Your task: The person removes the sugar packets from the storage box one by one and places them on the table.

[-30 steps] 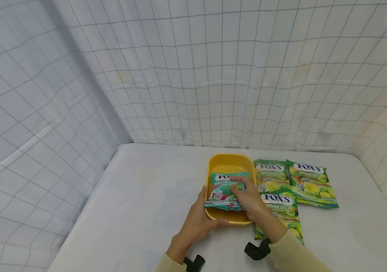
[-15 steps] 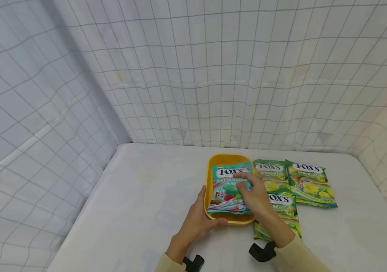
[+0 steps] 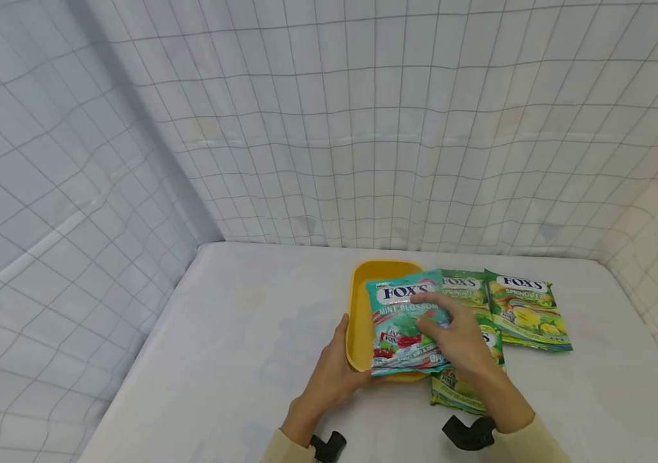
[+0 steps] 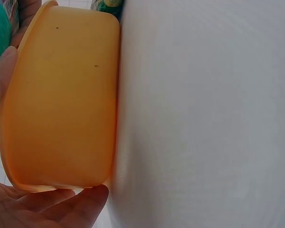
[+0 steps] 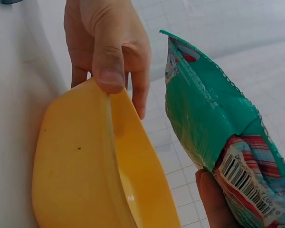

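Note:
A yellow plastic tub (image 3: 359, 321) stands on the white table. My left hand (image 3: 331, 370) grips its near left corner, with the thumb (image 5: 110, 76) over the rim and the fingers (image 4: 85, 206) along the outer wall. My right hand (image 3: 459, 334) holds a teal Fox's Mint Blossom candy bag (image 3: 398, 321) above the tub, across its right side. Seen from the right wrist, the candy bag (image 5: 204, 109) is apart from the tub (image 5: 76, 156), with a fingertip beneath it. The bag hides much of the tub's inside.
Several green and yellow Fox's Spring Tea candy bags lie right of the tub: one at the far right (image 3: 528, 315), one behind my right hand (image 3: 462, 283), one nearer me (image 3: 456, 389). White netted sheeting (image 3: 375, 148) walls the table's back and sides.
My right hand has lifted the Mint Blossom bag up out of the tub and drawn it right, partly over the rim. My left hand has stayed on the tub.

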`<action>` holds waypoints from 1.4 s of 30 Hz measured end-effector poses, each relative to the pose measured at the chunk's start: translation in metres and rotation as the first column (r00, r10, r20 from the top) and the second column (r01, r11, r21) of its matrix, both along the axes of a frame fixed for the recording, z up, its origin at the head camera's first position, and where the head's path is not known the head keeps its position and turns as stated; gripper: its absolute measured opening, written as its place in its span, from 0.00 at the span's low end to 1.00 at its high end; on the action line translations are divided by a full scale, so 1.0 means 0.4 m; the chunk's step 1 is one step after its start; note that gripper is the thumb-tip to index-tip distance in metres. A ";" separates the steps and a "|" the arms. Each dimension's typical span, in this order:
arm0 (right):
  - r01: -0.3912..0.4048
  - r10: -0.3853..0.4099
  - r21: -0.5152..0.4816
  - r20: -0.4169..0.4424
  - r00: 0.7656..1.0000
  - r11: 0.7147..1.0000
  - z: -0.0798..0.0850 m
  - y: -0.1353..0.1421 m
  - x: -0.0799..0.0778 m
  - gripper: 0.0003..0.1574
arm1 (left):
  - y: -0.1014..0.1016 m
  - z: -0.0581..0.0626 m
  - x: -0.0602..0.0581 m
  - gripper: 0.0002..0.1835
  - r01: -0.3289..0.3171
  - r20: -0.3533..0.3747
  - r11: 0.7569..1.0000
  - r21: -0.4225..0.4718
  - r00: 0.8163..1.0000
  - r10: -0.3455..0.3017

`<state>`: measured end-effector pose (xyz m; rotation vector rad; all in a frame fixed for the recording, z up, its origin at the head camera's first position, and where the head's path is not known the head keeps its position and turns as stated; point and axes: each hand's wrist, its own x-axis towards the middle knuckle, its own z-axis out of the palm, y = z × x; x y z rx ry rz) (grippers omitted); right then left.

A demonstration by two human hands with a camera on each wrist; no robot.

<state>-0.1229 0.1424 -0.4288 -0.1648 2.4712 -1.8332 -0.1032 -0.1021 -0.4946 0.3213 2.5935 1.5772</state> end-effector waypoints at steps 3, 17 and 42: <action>-0.017 0.017 -0.014 -0.007 1.000 1.000 0.011 0.015 0.011 0.20 | 0.000 -0.002 -0.002 0.63 -0.013 -0.005 0.999 -0.034 1.000 0.013; 0.040 -0.039 -0.135 0.011 0.999 0.990 0.026 0.104 0.050 0.24 | 0.004 0.000 -0.001 0.66 -0.029 0.010 0.999 -0.026 1.000 0.029; 0.238 -0.211 -0.194 0.153 0.966 0.952 0.017 0.291 0.078 0.28 | -0.007 -0.006 -0.006 0.70 0.025 -0.026 1.000 -0.001 0.999 -0.025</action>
